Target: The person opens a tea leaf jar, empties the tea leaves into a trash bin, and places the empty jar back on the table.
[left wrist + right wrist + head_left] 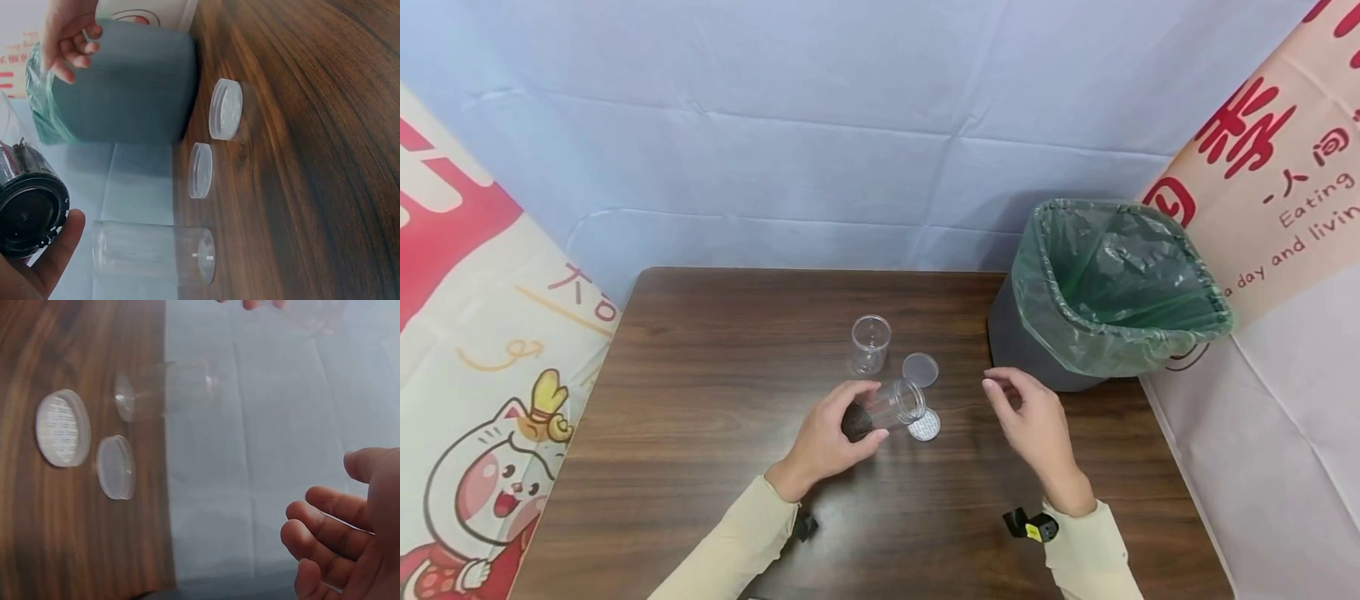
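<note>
My left hand (pixel 829 433) grips a clear plastic jar (pixel 891 403) near its base, tilted with its uncovered mouth toward the right. Dark, loose-looking contents (pixel 24 156) lie in the bottom of that jar; their kind I cannot tell. My right hand (pixel 1032 421) hovers over the table right of the jar, fingers loosely bent and holding nothing. A second clear jar (pixel 870 346) stands upright behind the left hand, with no lid on it. Two lids lie on the table: a translucent lid (pixel 921 369) and a lid with a white printed liner (pixel 925 425), partly under the held jar's mouth.
A grey bin (pixel 1022 333) with a green plastic liner (pixel 1112 354) stands at the table's back right, just beyond the right hand. The brown wooden table (pixel 715 375) meets a pale cloth backdrop (pixel 775 167) behind. Printed banners hang at both sides.
</note>
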`<state>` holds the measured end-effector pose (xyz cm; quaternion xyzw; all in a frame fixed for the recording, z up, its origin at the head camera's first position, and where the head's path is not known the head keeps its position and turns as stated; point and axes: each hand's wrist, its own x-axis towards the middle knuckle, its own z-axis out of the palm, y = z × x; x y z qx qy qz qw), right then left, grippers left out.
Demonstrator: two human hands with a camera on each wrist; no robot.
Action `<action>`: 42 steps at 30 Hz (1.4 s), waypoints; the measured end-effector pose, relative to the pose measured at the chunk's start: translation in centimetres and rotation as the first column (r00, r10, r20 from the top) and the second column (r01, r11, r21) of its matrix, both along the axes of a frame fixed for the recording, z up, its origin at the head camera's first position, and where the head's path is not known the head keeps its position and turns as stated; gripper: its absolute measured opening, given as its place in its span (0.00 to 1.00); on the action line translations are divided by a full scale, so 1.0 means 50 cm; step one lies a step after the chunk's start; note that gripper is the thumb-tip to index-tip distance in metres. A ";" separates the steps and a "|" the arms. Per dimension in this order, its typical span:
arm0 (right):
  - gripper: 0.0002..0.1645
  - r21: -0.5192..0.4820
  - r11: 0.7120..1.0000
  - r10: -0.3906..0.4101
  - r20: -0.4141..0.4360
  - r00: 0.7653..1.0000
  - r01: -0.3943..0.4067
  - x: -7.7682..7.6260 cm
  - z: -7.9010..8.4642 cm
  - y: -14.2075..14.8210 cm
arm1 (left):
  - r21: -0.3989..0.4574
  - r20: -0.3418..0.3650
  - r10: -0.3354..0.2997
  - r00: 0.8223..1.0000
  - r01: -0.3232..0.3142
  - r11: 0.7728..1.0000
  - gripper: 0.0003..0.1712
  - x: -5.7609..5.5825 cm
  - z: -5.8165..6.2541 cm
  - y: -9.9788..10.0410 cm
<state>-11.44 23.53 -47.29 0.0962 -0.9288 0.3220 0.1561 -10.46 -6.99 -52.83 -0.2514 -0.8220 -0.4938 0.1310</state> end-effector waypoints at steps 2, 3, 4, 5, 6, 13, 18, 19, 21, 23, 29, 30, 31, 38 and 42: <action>0.10 -0.014 1.000 -0.012 -0.004 1.000 0.012 -0.002 0.012 0.008 | 0.001 -0.002 0.001 1.000 -0.001 1.000 0.34 -0.001 -0.001 -0.001; 0.10 -0.022 1.000 -0.017 -0.005 1.000 0.016 -0.002 0.018 0.012 | 0.002 -0.002 0.001 1.000 -0.001 1.000 0.34 -0.001 -0.002 -0.001; 0.10 -0.031 0.999 -0.022 -0.004 1.000 0.022 -0.003 0.024 0.017 | 0.001 -0.001 0.002 1.000 -0.002 1.000 0.34 -0.001 -0.002 -0.001; 0.10 -0.042 0.999 -0.029 -0.004 1.000 0.029 -0.003 0.030 0.022 | 0.001 0.003 0.002 1.000 -0.002 1.000 0.34 -0.001 -0.002 -0.001; 0.10 -0.051 0.998 -0.038 -0.004 0.999 0.038 -0.004 0.036 0.028 | 0.000 0.006 0.001 1.000 -0.001 1.000 0.34 -0.001 -0.002 -0.002; 0.09 -0.088 0.991 -0.102 -0.039 0.994 0.098 0.000 0.077 0.062 | -0.001 0.029 0.005 1.000 -0.005 1.000 0.34 -0.001 -0.005 -0.003; 0.08 -0.091 0.992 -0.097 -0.096 0.991 0.088 0.002 0.107 0.077 | 0.008 0.027 0.021 0.999 -0.022 1.000 0.34 -0.002 -0.008 -0.007; 0.08 -0.093 0.991 -0.102 -0.115 0.988 0.091 0.001 0.114 0.081 | 0.007 0.026 0.023 0.999 -0.023 1.000 0.34 -0.002 -0.008 -0.008; 0.07 -0.100 0.990 -0.113 -0.157 0.981 0.098 -0.001 0.128 0.091 | 0.007 0.024 0.025 0.999 -0.025 1.000 0.34 -0.002 -0.008 -0.008; 0.07 -0.110 0.987 -0.134 -0.195 0.972 0.115 -0.004 0.143 0.104 | 0.008 0.020 0.023 1.000 -0.023 1.000 0.34 -0.002 -0.008 -0.008; 0.10 -0.182 0.961 -0.250 -0.238 0.938 0.209 -0.019 0.176 0.154 | 0.016 -0.012 0.022 1.000 -0.022 1.000 0.34 -0.004 -0.012 -0.008; 0.11 -0.195 0.954 -0.271 -0.236 0.933 0.228 -0.021 0.180 0.163 | 0.016 -0.015 0.022 1.000 -0.022 1.000 0.34 -0.004 -0.013 -0.008; 0.13 -0.209 0.946 -0.292 -0.229 0.928 0.247 -0.024 0.184 0.172 | 0.014 -0.014 0.022 1.000 -0.022 1.000 0.34 -0.004 -0.012 -0.008; 0.08 -0.295 0.870 -0.456 -0.178 0.872 0.395 -0.053 0.208 0.247 | 0.011 0.015 0.027 1.000 -0.027 1.000 0.34 -0.001 -0.010 -0.012; 0.12 -0.255 0.794 -0.596 -0.143 0.790 0.553 -0.073 0.225 0.282 | 0.007 0.032 0.031 0.999 -0.032 0.999 0.34 0.000 -0.009 -0.016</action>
